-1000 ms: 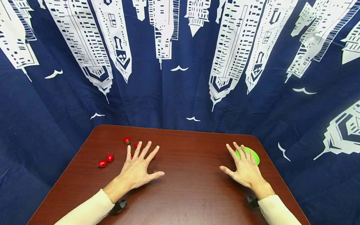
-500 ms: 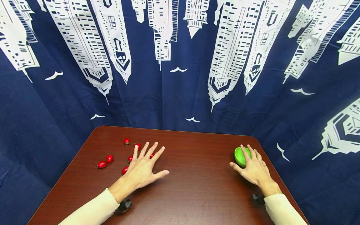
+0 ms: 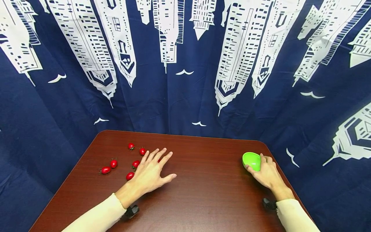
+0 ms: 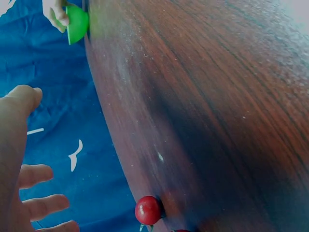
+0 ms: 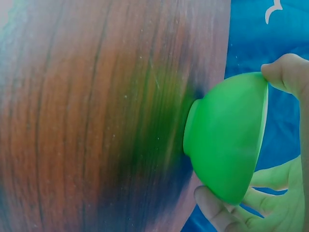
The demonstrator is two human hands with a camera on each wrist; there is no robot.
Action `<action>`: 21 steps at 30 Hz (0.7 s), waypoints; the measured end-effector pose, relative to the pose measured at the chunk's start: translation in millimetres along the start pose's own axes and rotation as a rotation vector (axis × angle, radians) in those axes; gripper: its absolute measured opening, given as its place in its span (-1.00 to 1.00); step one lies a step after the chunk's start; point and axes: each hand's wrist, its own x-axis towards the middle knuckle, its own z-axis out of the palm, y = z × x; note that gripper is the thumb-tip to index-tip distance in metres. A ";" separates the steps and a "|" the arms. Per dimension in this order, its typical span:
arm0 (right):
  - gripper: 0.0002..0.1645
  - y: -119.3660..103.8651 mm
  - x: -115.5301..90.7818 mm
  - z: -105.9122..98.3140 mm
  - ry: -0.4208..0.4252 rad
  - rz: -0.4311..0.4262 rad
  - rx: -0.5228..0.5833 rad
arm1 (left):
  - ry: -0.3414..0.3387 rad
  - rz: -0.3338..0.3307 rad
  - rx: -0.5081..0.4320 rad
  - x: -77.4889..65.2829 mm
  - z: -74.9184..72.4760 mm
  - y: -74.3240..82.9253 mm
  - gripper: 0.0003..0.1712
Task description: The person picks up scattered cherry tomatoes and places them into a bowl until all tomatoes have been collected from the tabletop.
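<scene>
A small green bowl stands upright at the right of the table. My right hand grips it from its right side. In the right wrist view the thumb is at the rim of the bowl, with a fingertip against the opposite side. On the left, my left hand hovers over the table with fingers spread and holds nothing. Around it lie several red cherry tomatoes, among them one beside the hand and another near its fingers. The hand partly hides one more.
Farther left are two cherry tomatoes, one close to the other. Two more, one and its neighbour, lie toward the back. The brown wooden table ends at a blue curtain with white building prints.
My right hand has come down and to the right, and its thumb and fingers now hold the green bowl. My left hand has drifted slightly right, uncovering cherry tomatoes.
</scene>
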 end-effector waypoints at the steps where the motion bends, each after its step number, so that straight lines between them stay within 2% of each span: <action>1: 0.36 0.6 0.5 -0.4 0.005 -0.003 0.000 | 0.004 0.005 0.002 0.4 -0.1 0.7 0.05; 10: 0.33 1.1 0.0 -1.6 -0.004 0.020 0.032 | 0.019 0.041 -0.015 5.4 -0.1 6.3 -0.05; 21: 0.32 -4.9 -1.6 -3.7 -0.039 0.013 0.056 | 0.060 0.084 -0.106 15.6 6.6 14.5 -0.14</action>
